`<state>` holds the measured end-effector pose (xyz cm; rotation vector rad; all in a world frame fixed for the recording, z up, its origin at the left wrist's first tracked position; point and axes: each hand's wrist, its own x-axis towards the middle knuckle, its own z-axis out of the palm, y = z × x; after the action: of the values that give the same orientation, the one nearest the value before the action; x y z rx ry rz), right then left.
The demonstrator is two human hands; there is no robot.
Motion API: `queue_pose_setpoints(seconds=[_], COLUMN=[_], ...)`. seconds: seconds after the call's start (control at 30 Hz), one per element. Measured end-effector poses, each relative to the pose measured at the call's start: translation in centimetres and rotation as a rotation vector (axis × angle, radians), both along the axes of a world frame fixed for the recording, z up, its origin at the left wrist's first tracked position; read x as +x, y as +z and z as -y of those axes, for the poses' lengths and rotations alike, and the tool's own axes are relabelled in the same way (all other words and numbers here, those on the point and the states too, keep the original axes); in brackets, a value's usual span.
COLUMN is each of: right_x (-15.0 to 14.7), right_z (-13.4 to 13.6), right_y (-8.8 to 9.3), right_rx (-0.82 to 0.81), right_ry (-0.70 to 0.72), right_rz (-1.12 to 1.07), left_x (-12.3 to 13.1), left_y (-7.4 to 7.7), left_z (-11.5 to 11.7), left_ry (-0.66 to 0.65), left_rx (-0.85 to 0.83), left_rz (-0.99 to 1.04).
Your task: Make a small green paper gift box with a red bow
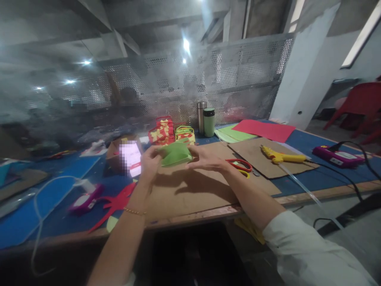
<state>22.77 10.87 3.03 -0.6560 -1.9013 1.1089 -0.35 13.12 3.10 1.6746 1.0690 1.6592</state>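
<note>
Between my two hands is a folded piece of green paper (175,154), held above a brown cardboard sheet (184,198). My left hand (151,161) pinches its left edge. Thumb and fingers of my right hand (205,157) close on its right edge. Just right of that hand lie red-handled scissors (242,164) with a second, yellow-handled pair partly under them. Red paper scraps (119,202) lie by my left forearm. A lit phone (132,157) leans against a brown container behind my left hand.
Finished-looking red (162,131) and green paper pieces (185,135) stand at the back, beside a green flask (208,122). A yellow glue gun (279,155) rests on cardboard at right. Purple power strips (337,156) with cords flank the work area. Red sheets (263,129) lie behind.
</note>
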Motion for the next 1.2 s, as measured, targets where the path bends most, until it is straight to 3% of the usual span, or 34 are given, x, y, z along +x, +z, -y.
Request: queue_pose_setpoints(seconds=[0.17,0.3,0.5,0.8,1.2], right_x=[-0.5,-0.7,-1.0,-0.8,-0.7], right_z=[-0.8,-1.1,-1.1,-0.9,-0.8], right_y=[-0.7,-1.1,-1.2,-1.0,-1.3], right_rx=[0.069,-0.002,-0.067,-0.128,-0.288], right_ry=[-0.117,-0.197,-0.181,-0.181,-0.134], right_rz=[-0.014,-0.096,-0.214,-0.197,-0.197], left_x=[0.2,0.3,0.8,0.4,0.8], left_y=[0.0,-0.1,0.1,-0.9,-0.8], left_z=[0.4,0.6,1.0,0.4,0.3], left_ry=[-0.101,-0.122,-0.365,-0.269,-0.157], left_rx=[-0.051,-0.058,-0.190,-0.260,-0.270], left_rz=[-0.029,-0.016,0.034,-0.001,0.044])
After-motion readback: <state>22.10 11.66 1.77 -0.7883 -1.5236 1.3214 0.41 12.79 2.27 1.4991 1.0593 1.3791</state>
